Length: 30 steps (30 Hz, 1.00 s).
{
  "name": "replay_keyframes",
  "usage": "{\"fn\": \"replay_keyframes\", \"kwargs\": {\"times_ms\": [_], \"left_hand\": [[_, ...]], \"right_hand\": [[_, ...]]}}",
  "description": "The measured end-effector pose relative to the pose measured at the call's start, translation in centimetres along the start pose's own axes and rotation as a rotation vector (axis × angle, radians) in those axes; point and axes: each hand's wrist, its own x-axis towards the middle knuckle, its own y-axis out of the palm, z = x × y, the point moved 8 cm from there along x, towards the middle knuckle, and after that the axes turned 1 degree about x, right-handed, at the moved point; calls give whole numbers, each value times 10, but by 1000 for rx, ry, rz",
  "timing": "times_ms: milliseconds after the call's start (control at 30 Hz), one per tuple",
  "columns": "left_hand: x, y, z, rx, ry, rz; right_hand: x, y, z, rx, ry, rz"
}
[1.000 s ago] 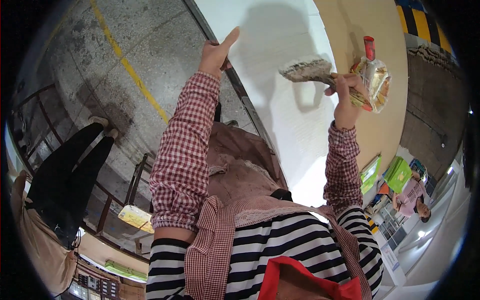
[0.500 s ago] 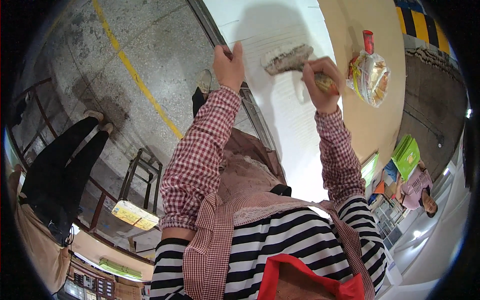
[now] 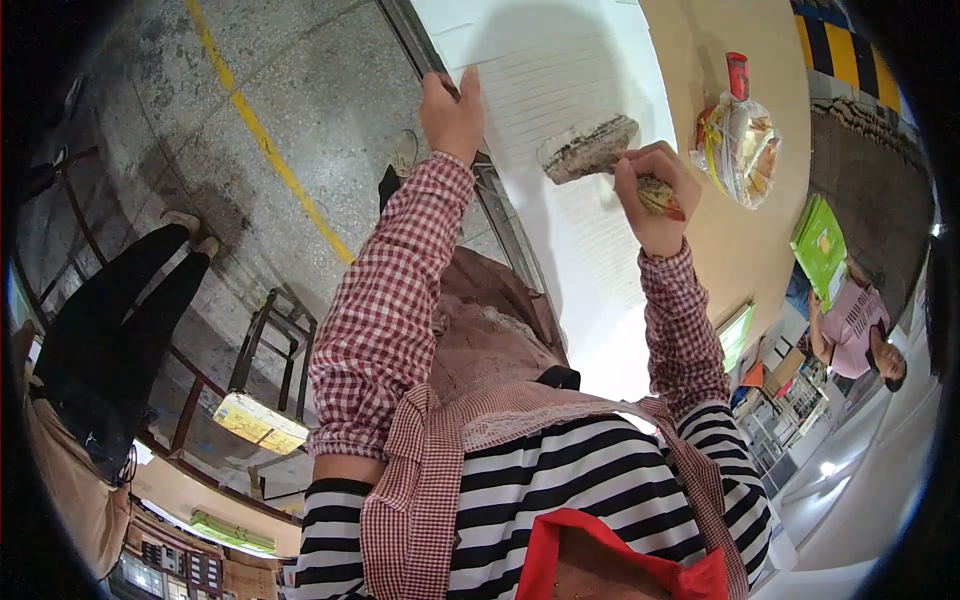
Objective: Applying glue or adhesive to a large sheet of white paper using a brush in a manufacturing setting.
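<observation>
A wide, flat brush [image 3: 588, 148] with stained grey-white bristles is over the white sheet [image 3: 525, 75]. My right hand [image 3: 660, 195] is closed around its stubby handle, whose end pokes out below my fingers. Whether the bristles press on the sheet, I cannot tell. At the sheet's left edge, by the dark table rim, my left hand [image 3: 452, 115] has curled fingers and a raised thumb. What lies between them is hidden. Fine parallel lines run across the sheet's upper part, partly in shadow.
A clear plastic bag [image 3: 738, 150] with a red-capped item [image 3: 737, 75] sits on the tan board [image 3: 690, 60] to the right. Beyond, a person [image 3: 850, 325] holds green packages [image 3: 818, 250]. Another person's dark trousers [image 3: 110, 330] and a metal-framed stool [image 3: 262, 420] are at left.
My right hand has moved the brush slightly right and toward me. My left hand has shifted a little farther up the sheet's edge. The person at right has moved with the green packages.
</observation>
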Motion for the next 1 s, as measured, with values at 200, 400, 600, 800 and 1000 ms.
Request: {"fn": "replay_keyframes", "kwargs": {"times_ms": [200, 400, 600, 800, 1000], "left_hand": [[0, 7, 2, 17, -28, 54], [-3, 4, 8, -97, -56, 25], [-69, 7, 40, -272, -130, 13], [-107, 21, 21, -73, -29, 102], [-102, 16, 24, 30, 143, 31]], "right_hand": [[43, 15, -10, 128, -75, -137], [-29, -12, -17, 30, 54, -25], [-22, -28, -11, 71, 145, -164], [-1, -7, -16, 174, -20, -137], [-65, -22, -7, 32, 120, -12]]}}
